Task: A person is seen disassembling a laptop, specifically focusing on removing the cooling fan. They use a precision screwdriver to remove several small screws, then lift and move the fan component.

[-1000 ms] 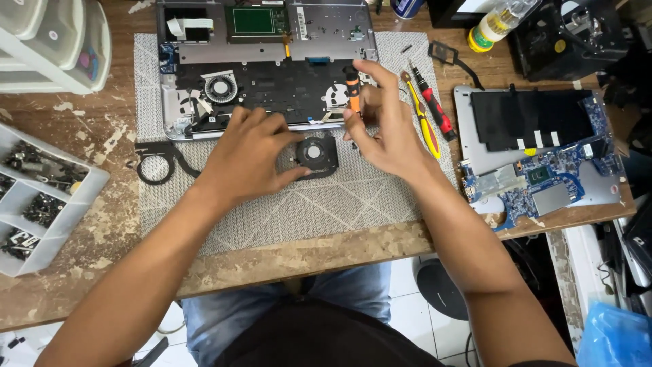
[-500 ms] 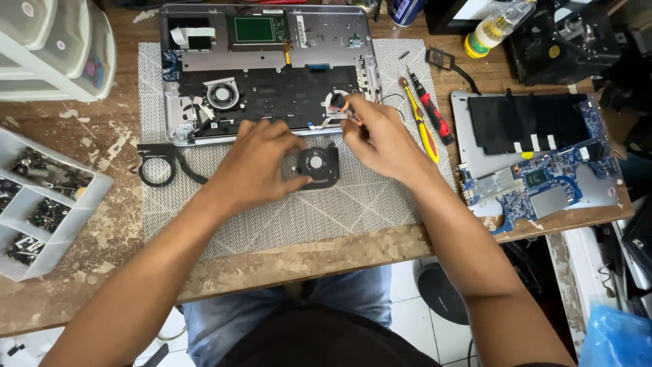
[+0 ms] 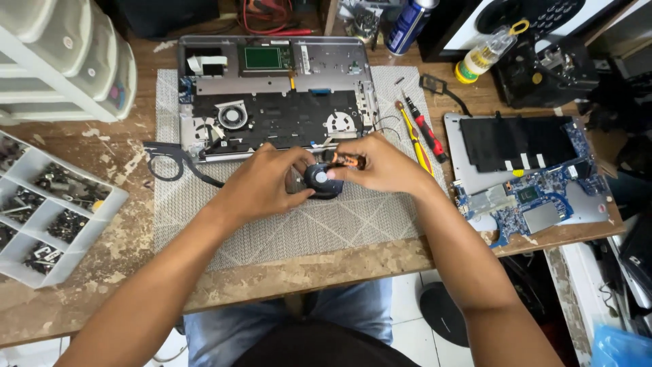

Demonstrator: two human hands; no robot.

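Note:
A small black cooling fan (image 3: 319, 180) lies on the grey mat (image 3: 238, 231), just in front of an opened laptop chassis (image 3: 272, 95). My left hand (image 3: 268, 183) rests on the fan's left side and steadies it. My right hand (image 3: 377, 163) grips a screwdriver with an orange and black handle (image 3: 348, 160), held nearly flat, its tip pointing at the fan. Both hands meet over the fan at the mat's middle.
Red and yellow screwdrivers (image 3: 421, 132) lie right of the chassis. A laptop bottom cover with a blue circuit board (image 3: 530, 183) sits at the right. A white parts tray with screws (image 3: 41, 204) is at the left, plastic drawers (image 3: 61, 54) behind. A spray can (image 3: 407, 24) stands at the back.
My right hand came down from the laptop's edge toward the fan, bringing the screwdriver with it. My left hand stayed on the fan.

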